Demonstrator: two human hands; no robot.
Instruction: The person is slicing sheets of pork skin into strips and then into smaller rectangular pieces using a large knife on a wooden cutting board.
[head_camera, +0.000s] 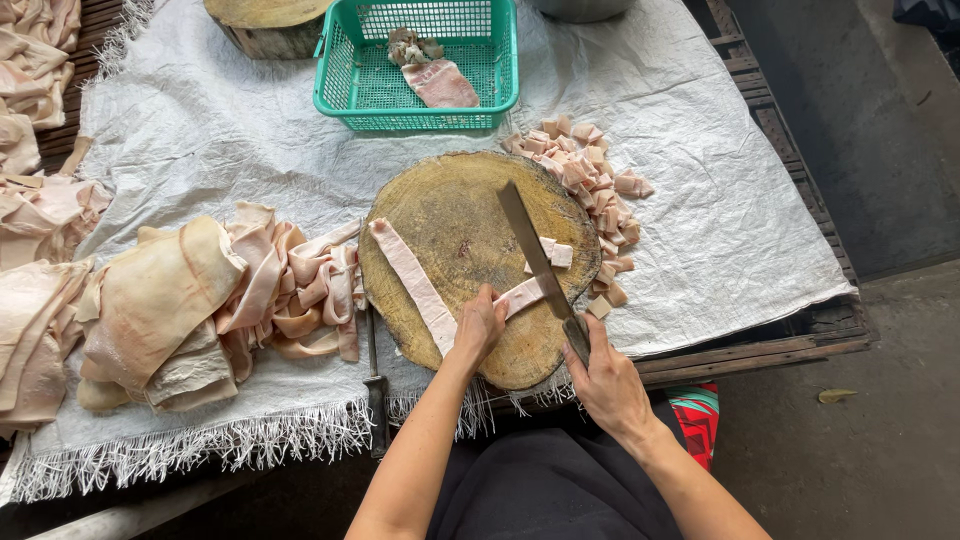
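Heaped at left edge of white woven sheet (700, 200): pile of pale, limp pork skin slabs (180, 310), smooth and folded. Beside it, second knife (375, 380) lying along front fringe. On round wooden chopping block (450, 220): long pink-white strip (412, 282), long axis running from upper left to lower right. Left hand (478, 325) pressing fingers clenched on short strip (522, 295) near block's front rim. Right hand (605, 385) gripping cleaver (530, 250) handle, blade pointing up-left across strip. Cut cubes (595, 190) piled off block's right rim. Green plastic mesh basket (420, 60) at far edge.
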